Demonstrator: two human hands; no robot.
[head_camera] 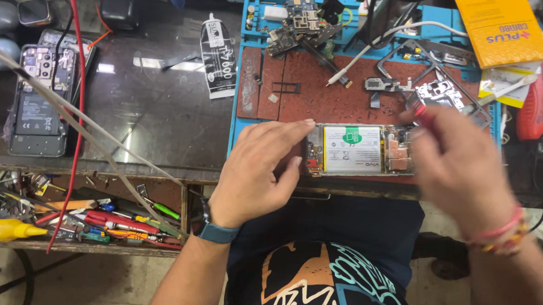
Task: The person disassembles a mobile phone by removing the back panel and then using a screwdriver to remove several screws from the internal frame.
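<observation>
1. Head view, looking down on a repair bench with a blue mat point(243, 117) and a brown-red pad point(324, 90) on it.
2. Opened phone point(358, 151) lying flat at the near edge of the pad, back cover off, white battery point(352, 152) with a green sticker showing in the middle.
3. Left hand point(258, 170) spread flat, palm down, fingers loosely extended, fingertips point(307, 123) touching the phone's left end and pinning it to the mat; dark watch band at the wrist.
4. Right hand point(459, 165) blurred, closed around a red-handled tool point(423, 115), tip over the phone's right end; contact with the phone impossible to tell through the blur. Pink and beaded bracelets at the wrist.
5. Beyond the phone on the pad: loose circuit boards point(300, 21), a metal phone frame point(439, 93), a white cable point(376, 46).
6. Left of the mat on the dark bench top: a black-and-white glue tube point(219, 57) and, well apart, a second opened phone point(39, 103).
7. Under the bench at left: an open drawer point(94, 220) crowded with screwdrivers and pliers.
8. Top right: a yellow box point(501, 28) resting over the mat's corner.
</observation>
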